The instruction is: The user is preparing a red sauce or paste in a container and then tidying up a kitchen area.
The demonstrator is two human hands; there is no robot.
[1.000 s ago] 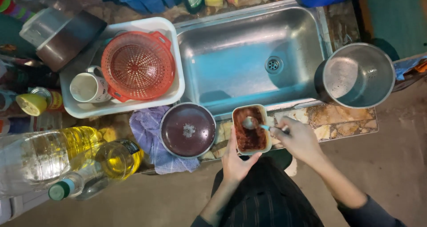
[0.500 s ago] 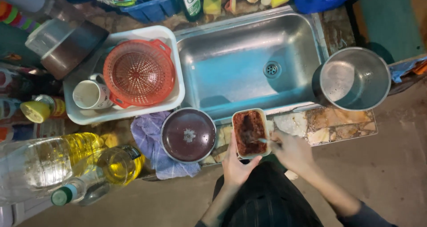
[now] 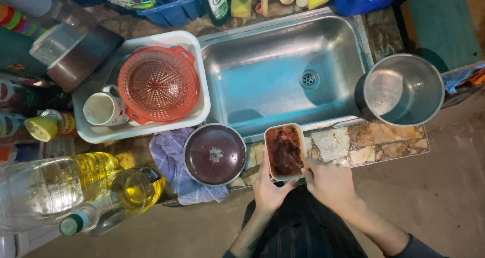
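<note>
Left hand (image 3: 270,187) has its fingers curled around the small rectangular white tub of red-brown paste (image 3: 285,151), which sits on the counter edge just in front of the steel sink (image 3: 283,76). Right hand (image 3: 328,182) is bunched at the tub's right rim, but I can't tell if it's pinching anything. I'd say keep that tub braced flat and scrape slowly along the wall so nothing tips off the ledge.

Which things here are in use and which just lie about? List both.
In use: left hand holding the tub of red paste; right hand at its near edge.

Lying about: dark bowl, red colander, white mug, steel pot, oil bottles, sink.
</note>
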